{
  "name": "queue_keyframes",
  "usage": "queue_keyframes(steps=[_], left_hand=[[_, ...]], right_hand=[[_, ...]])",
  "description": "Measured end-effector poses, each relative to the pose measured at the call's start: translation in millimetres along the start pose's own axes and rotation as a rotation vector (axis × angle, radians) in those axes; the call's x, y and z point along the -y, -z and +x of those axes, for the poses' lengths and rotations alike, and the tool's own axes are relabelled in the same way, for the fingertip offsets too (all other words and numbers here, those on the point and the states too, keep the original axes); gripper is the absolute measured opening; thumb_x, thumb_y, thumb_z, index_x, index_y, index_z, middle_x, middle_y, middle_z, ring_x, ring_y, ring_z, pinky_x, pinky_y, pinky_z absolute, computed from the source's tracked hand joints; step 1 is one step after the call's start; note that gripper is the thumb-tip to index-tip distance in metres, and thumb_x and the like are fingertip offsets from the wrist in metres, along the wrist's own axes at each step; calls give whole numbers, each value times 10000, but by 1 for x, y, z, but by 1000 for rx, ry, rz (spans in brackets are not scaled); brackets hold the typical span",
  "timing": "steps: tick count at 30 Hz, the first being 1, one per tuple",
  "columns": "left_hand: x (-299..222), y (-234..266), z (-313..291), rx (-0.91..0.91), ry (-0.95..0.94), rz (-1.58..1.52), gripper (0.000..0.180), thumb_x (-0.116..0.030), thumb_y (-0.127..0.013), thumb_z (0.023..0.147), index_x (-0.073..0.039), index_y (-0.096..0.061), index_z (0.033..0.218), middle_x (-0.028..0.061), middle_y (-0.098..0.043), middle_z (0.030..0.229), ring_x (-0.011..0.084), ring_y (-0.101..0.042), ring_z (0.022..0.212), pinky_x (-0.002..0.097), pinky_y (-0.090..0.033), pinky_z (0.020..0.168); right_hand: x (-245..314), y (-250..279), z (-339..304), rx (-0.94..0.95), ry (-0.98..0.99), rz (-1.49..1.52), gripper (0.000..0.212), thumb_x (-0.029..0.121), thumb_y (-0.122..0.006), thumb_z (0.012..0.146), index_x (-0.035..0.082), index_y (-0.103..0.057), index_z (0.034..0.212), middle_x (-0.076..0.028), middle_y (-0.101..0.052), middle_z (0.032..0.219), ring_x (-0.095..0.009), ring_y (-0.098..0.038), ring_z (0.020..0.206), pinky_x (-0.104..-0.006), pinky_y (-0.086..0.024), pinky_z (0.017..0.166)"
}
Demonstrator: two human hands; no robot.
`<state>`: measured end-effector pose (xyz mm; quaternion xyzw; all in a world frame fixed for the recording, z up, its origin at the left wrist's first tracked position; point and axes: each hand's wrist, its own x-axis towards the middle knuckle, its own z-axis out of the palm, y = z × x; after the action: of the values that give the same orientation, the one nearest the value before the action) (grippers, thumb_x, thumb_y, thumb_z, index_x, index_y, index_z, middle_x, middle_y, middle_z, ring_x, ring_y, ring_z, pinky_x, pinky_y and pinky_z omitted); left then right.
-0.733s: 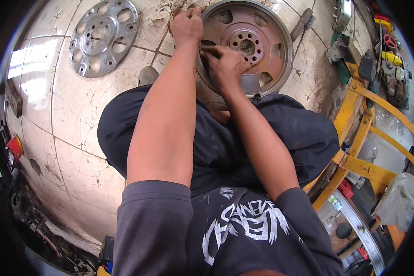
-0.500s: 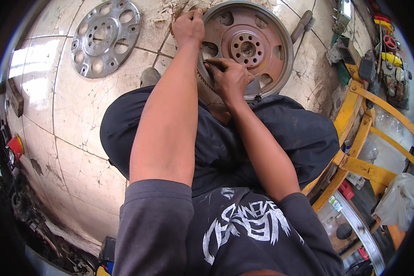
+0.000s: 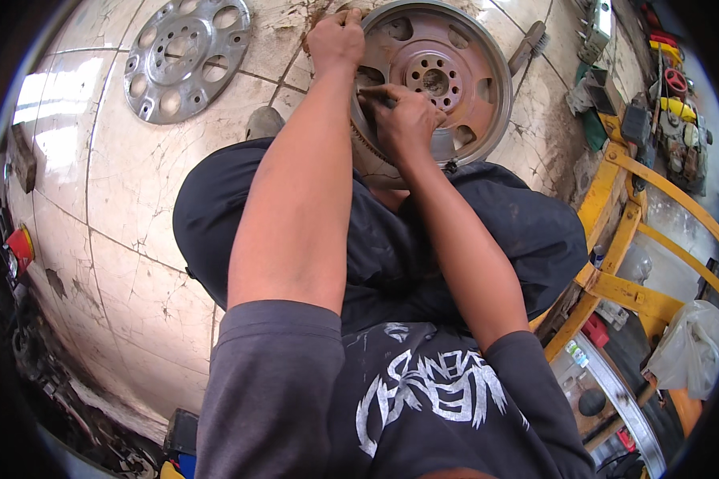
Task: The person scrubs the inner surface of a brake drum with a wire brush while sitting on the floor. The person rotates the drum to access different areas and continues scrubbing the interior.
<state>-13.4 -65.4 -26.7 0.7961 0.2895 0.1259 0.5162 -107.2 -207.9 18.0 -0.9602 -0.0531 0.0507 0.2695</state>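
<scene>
A rusty round flywheel (image 3: 463, 68) with a toothed rim lies on the tiled floor in front of my knees. My left hand (image 3: 337, 38) grips its far left rim. My right hand (image 3: 406, 120) is closed around a small dark tool (image 3: 373, 95) and presses it against the wheel's near left face. My dark trousers (image 3: 519, 231) cover the wheel's lower edge.
A silver flex plate (image 3: 185, 56) with round holes lies on the cracked white tiles (image 3: 136, 239) to the left. A wire brush (image 3: 529, 46) lies right of the wheel. A yellow metal frame (image 3: 623, 239) and several tools crowd the right side. A red item (image 3: 20, 243) sits at far left.
My right hand has shifted slightly along the wheel's face with the tool; my left hand stays on the rim. The view has drifted a little.
</scene>
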Motion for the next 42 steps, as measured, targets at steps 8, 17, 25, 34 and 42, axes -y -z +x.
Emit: queue_keyframes(steps=[8, 17, 25, 34, 42], left_hand=[[0, 4, -1, -20, 1, 9, 390, -405, -615, 980, -92, -804, 1113, 268, -747, 1053, 449, -698, 1048, 478, -527, 960], [2, 5, -2, -34, -13, -29, 404, -408, -608, 981, -70, -806, 1078, 276, -744, 1034, 454, -698, 1029, 492, -522, 955], [1, 8, -3, -59, -38, -36, 357, -386, -596, 982, -109, -816, 1030, 270, -741, 997, 462, -694, 1003, 496, -525, 929], [-1, 9, -4, -52, 3, -27, 373, -386, -605, 975, -88, -807, 1069, 261, -747, 1029, 458, -692, 1035, 486, -529, 945], [-9, 9, -4, 24, 52, -37, 429, -444, -611, 985, -91, -804, 1133, 252, -749, 1094, 435, -693, 1083, 466, -513, 987]], right_hand=[[-14, 8, -15, 25, 51, 10, 234, 343, -832, 833, 201, -849, 1018, -87, -796, 912, -284, -755, 842, -395, -549, 785], [-14, 14, -29, 2, 26, -46, 220, 353, -841, 825, 192, -844, 975, -100, -786, 872, -316, -722, 867, -431, -495, 898], [-27, 13, -32, 92, 25, 9, 208, 357, -815, 860, 193, -840, 986, -94, -792, 936, -314, -710, 930, -422, -481, 881], [-14, 11, -25, -22, 204, -110, 210, 280, -852, 796, 131, -817, 939, -158, -768, 904, -360, -702, 899, -470, -525, 835], [2, 13, 5, -46, 52, -27, 171, 260, -806, 842, 127, -794, 949, -137, -761, 956, -367, -716, 937, -465, -531, 851]])
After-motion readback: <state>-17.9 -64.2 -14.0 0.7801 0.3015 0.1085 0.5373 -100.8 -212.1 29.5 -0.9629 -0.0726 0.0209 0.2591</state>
